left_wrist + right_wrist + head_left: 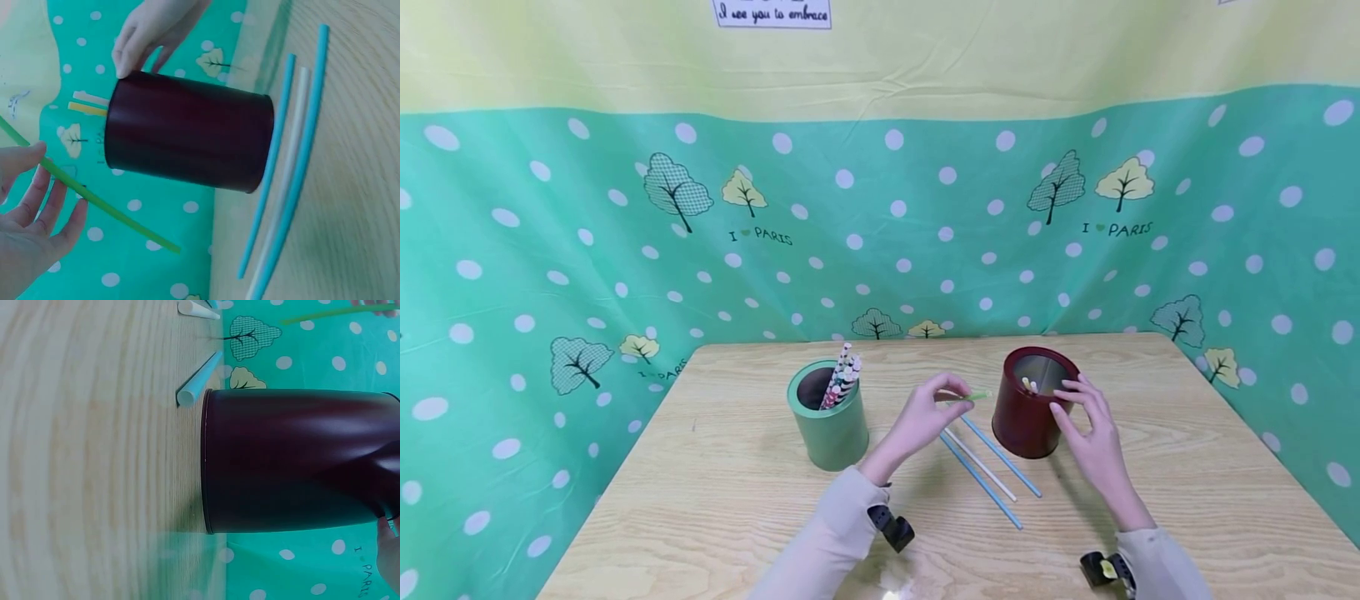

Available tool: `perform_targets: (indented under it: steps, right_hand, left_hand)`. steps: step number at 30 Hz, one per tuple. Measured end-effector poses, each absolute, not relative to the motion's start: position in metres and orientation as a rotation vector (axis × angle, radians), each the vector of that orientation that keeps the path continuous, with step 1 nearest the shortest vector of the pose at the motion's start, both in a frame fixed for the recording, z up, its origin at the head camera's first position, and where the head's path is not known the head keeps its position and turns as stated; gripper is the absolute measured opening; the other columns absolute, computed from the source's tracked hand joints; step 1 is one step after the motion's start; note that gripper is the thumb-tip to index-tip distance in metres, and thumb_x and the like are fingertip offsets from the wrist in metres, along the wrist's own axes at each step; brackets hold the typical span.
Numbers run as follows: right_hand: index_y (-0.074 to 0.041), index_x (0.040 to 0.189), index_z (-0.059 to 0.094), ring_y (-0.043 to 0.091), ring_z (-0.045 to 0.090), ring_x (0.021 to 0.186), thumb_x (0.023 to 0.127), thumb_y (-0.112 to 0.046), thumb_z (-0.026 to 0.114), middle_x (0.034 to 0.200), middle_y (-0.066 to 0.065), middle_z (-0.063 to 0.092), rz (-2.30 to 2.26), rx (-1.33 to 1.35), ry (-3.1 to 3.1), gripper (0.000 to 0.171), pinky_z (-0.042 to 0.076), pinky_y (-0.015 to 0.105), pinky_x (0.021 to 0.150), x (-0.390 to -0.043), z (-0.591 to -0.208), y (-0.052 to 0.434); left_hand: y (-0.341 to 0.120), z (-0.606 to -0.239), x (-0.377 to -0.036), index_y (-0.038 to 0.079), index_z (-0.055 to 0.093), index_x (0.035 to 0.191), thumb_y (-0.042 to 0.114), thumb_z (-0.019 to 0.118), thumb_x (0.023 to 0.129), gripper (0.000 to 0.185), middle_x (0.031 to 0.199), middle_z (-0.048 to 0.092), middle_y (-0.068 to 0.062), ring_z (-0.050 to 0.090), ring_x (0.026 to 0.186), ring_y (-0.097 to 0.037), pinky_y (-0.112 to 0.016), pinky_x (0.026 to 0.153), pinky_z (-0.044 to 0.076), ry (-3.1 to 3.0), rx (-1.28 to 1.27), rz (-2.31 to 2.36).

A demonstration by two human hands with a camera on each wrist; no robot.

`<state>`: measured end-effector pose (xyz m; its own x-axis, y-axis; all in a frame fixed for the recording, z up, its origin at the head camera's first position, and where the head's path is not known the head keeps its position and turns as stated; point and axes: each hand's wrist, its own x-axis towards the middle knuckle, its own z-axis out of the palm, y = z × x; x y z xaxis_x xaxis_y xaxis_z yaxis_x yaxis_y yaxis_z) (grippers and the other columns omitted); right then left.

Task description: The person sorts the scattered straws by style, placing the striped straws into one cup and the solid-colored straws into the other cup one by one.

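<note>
My left hand [928, 412] pinches a green straw [115, 212] between thumb and fingers, left of a dark red round canister [1026, 421]. In the left wrist view the straw slants past the canister's open end. My right hand [1093, 437] holds the canister's rim at its right side, thumb on the outer wall and fingers over the edge. A yellow straw [87, 109] and a white straw [91, 98] poke out of the canister. On the table in front of it lie two blue straws [981, 481] [1002, 457] with a white straw [981, 465] between them.
A green round canister [835, 437] stands to the left, with several patterned straws [842, 379] leaning in it. Both stand on a wooden table [715, 483]. A green dotted cloth [820, 200] hangs behind the table's far edge.
</note>
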<state>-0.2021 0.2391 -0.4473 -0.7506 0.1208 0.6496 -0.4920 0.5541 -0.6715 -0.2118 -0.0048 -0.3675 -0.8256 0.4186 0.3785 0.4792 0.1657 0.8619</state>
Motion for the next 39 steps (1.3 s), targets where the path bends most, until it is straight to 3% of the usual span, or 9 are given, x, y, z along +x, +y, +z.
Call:
perform_targets:
  steps: [6, 17, 27, 39]
  right_hand:
    - [0.001, 0.102, 0.06, 0.006, 0.024, 0.128, 0.081, -0.002, 0.061, 0.117, 0.014, 0.049, 1.193, 0.304, -2.121, 0.021, 0.018, 0.019, 0.102, -0.202, -0.447, 0.239]
    - [0.001, 0.102, 0.06, 0.006, 0.024, 0.128, 0.081, -0.003, 0.061, 0.117, 0.014, 0.049, 1.192, 0.305, -2.123, 0.021, 0.018, 0.019, 0.102, -0.202, -0.446, 0.239]
    - [0.001, 0.102, 0.06, 0.014, 0.025, 0.128, 0.081, -0.003, 0.061, 0.117, 0.014, 0.049, 1.188, 0.3, -2.126, 0.021, 0.018, 0.019, 0.102, -0.202, -0.445, 0.238]
    - [0.001, 0.101, 0.06, 0.007, 0.025, 0.128, 0.081, -0.003, 0.061, 0.116, 0.015, 0.049, 1.195, 0.295, -2.121, 0.021, 0.018, 0.018, 0.101, -0.202, -0.447, 0.238]
  left_hand:
    - [-0.001, -0.358, -0.215, -0.009, 0.055, 0.091, -0.006, 0.058, 0.08, 0.013, 0.095, 0.057, -0.021, 0.056, 0.092, -0.028, -0.034, 0.083, 0.045, -2.269, -0.861, -1.897]
    - [0.004, -0.335, -0.217, -0.011, 0.052, 0.09, -0.009, 0.057, 0.079, 0.012, 0.092, 0.055, -0.023, 0.053, 0.082, -0.008, -0.026, 0.076, 0.048, -2.068, -0.808, -2.064]
    - [0.007, -0.323, -0.217, -0.011, 0.051, 0.092, -0.006, 0.057, 0.08, 0.015, 0.092, 0.053, -0.021, 0.053, 0.083, -0.006, -0.028, 0.077, 0.047, -1.981, -0.819, -2.102]
    - [0.02, -0.319, -0.217, -0.012, 0.051, 0.092, -0.008, 0.057, 0.079, 0.015, 0.094, 0.052, -0.023, 0.053, 0.084, -0.007, -0.033, 0.08, 0.047, -1.925, -0.823, -2.145]
